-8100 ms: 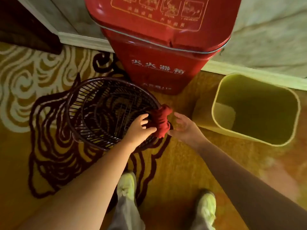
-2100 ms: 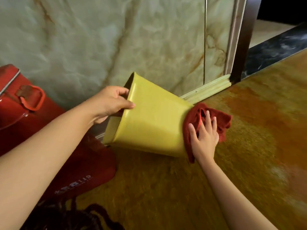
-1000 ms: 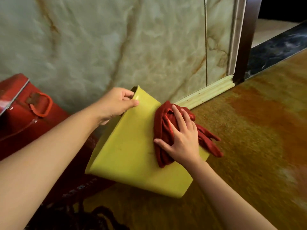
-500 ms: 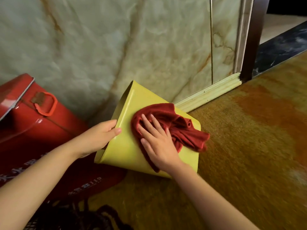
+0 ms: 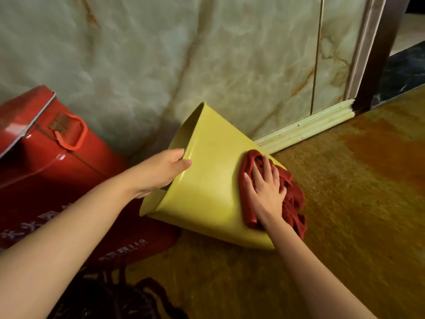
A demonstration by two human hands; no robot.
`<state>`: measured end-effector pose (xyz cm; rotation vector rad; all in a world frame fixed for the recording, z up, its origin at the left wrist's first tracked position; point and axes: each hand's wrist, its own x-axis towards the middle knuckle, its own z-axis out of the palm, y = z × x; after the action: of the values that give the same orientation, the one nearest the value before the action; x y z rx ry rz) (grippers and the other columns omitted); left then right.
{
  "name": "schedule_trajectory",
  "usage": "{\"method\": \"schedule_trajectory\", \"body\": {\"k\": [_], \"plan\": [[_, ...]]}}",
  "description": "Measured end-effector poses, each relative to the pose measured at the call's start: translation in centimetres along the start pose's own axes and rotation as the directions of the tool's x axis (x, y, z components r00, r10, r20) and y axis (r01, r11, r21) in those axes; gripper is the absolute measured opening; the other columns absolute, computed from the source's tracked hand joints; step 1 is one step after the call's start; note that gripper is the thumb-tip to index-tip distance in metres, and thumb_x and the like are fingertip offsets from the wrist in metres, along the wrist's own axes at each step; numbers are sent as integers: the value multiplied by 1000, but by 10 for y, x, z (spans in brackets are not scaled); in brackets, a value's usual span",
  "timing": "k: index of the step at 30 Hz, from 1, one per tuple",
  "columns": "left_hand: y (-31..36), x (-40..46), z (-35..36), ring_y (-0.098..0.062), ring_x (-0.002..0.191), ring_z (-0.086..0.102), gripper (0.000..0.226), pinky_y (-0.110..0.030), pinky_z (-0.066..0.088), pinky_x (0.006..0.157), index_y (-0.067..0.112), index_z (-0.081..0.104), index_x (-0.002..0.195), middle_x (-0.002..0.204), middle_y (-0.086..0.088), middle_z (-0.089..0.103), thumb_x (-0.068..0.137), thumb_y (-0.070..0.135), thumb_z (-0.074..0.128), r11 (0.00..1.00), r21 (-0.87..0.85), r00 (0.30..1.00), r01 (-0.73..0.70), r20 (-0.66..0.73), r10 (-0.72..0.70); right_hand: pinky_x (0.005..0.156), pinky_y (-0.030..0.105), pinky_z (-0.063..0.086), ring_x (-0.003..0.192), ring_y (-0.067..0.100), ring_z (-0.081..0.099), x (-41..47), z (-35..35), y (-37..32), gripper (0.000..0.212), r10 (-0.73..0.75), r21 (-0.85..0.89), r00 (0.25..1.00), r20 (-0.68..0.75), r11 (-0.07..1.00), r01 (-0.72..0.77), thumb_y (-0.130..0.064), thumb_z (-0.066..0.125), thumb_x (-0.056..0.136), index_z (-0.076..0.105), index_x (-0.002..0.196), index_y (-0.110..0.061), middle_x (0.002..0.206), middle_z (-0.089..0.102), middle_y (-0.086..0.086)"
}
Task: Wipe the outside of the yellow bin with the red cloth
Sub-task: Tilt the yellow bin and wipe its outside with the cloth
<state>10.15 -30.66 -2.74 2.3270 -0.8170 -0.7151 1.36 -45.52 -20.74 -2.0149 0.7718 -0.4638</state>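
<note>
The yellow bin [image 5: 209, 180] lies tipped on its side on the carpet, with its open mouth facing left toward the wall. My left hand [image 5: 161, 171] grips its rim, thumb on the outer face. The red cloth [image 5: 292, 194] is bunched against the bin's outer side near the base end. My right hand [image 5: 266, 189] presses flat on the cloth, fingers spread, holding it to the bin. Part of the cloth hangs off the bin's right edge toward the floor.
A red metal fire-extinguisher box [image 5: 53, 162] with an orange handle stands at left, close to the bin's mouth. A marble wall [image 5: 207, 54] with a pale skirting board [image 5: 305, 127] runs behind. A dark door frame [image 5: 377, 54] is at right. Orange carpet [image 5: 345, 215] covers the floor.
My right hand slid the cloth from the middle of the bin's side toward its base end. My left hand shifted up along the rim, and the bin turned slightly.
</note>
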Motion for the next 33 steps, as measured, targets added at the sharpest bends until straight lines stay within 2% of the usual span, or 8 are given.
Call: {"method": "schedule_trajectory", "body": {"k": [6, 9, 13, 16, 19, 23, 27, 33], "plan": [[0, 1, 3, -24, 109, 56, 31, -54, 40, 100, -2, 51, 114, 117, -16, 61, 94, 18, 38, 997, -70, 1000, 11, -1, -11, 107, 63, 0, 143, 12, -11, -44, 14, -52, 53, -453, -29, 891, 8, 891, 453, -64, 15, 87, 10, 138, -51, 156, -7, -18], [1, 6, 9, -12, 111, 57, 27, -33, 43, 100, 14, 57, 113, 118, -4, 63, 94, 16, 37, 990, -138, 1000, -23, 11, 24, 105, 66, -3, 144, 11, -9, 2, 2, -79, 53, -494, 7, 869, -4, 869, 494, -63, 22, 87, 19, 138, -48, 157, 2, -16], [-4, 6, 4, 9, 95, 57, 22, -12, 41, 87, 22, 59, 103, 100, 18, 66, 93, 21, 40, 991, -132, 1000, 1, 30, 3, 108, 65, -4, 144, 10, -7, 31, 1, -37, 51, -249, 52, 968, 34, 968, 247, -58, 30, 89, 26, 138, -45, 157, 4, -16], [-8, 3, 0, -4, 113, 54, 37, -23, 37, 102, 15, 51, 123, 123, 4, 62, 89, 29, 46, 989, -146, 999, -12, 42, 18, 109, 66, -2, 144, 12, -6, 20, 2, 18, 55, 70, 43, 995, 68, 996, -73, -62, 26, 88, 23, 140, -43, 157, 0, -16], [-15, -13, -1, 1, 94, 65, 42, -11, 49, 77, 39, 53, 106, 95, 18, 73, 67, 38, 68, 991, -125, 994, -46, 90, 58, 108, 66, 0, 144, 12, -5, 14, -3, 42, 57, 127, 89, 990, 68, 987, -132, -63, 22, 87, 19, 140, -44, 157, -1, -15], [-45, -48, 11, 17, 81, 59, 23, -10, 45, 70, 42, 65, 76, 77, 45, 62, 73, 20, 71, 932, 322, 982, -166, -29, 185, 108, 65, 3, 144, 16, 3, 9, -8, 36, 53, 177, 130, 984, 33, 975, -179, -60, 22, 89, 20, 140, -44, 157, 5, -13], [-32, -50, 21, 5, 60, 46, 28, -30, 41, 57, 11, 64, 67, 57, 14, 58, 73, 37, 59, 891, 397, 966, -222, -34, 255, 109, 65, 7, 142, 20, 14, 3, -15, 13, 50, 172, 200, 983, 66, 963, -182, -55, 25, 91, 28, 139, -39, 156, 18, -10], [24, -25, 25, -13, 70, 51, 19, -41, 50, 72, 0, 64, 77, 84, -26, 70, 79, 19, 62, 924, 306, 970, -231, -8, 245, 108, 63, 7, 140, 14, 21, -23, -34, -40, 54, -29, 293, 995, -97, 954, 56, -56, 23, 86, 33, 137, -41, 151, 29, -11]]}}
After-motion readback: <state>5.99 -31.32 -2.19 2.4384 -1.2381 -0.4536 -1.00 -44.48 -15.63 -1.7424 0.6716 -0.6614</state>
